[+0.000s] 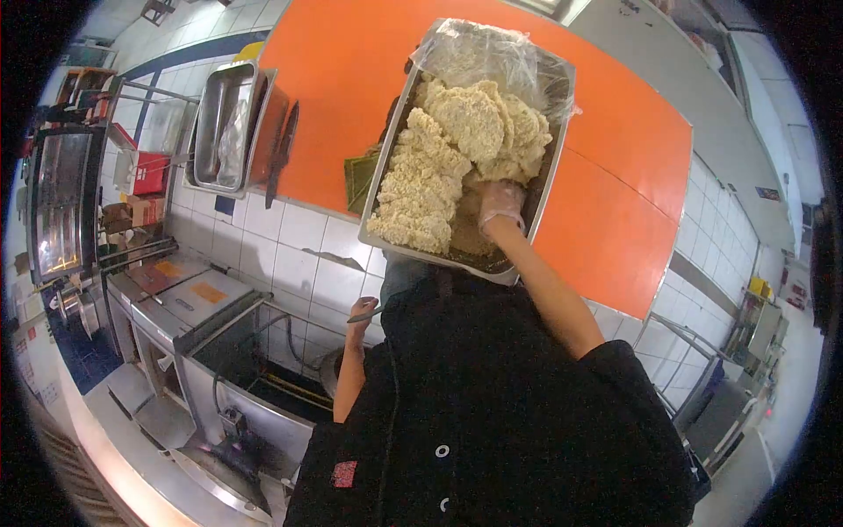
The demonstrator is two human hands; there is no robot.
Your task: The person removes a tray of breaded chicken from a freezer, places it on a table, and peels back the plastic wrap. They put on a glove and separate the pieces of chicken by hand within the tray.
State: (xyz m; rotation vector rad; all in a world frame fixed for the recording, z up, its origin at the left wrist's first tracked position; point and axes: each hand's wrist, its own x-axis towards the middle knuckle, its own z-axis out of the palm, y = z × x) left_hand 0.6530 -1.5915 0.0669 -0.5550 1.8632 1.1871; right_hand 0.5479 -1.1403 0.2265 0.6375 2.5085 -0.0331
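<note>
A deep metal tray [562,127] holds breaded cutlets, with a row of overlapping pieces [417,189] on the left and larger flat breaded cutlets [470,119] at the far end. Clear plastic film [492,57] covers the tray's far end. My right hand [503,204], in a clear glove, reaches into the near right part of the tray, over loose crumbs [470,224] and against the cutlets. Its fingertips are hidden. Low at my left side, my left hand [361,309] is closed around a thin grey object [365,315] whose kind I cannot make out.
The tray stands on an orange table [606,202]. Left of it lie a folded green cloth [358,180], a long dark knife [283,154] and a metal pan [211,132] with plastic inside. A metal fryer-like unit [255,360] stands at the lower left.
</note>
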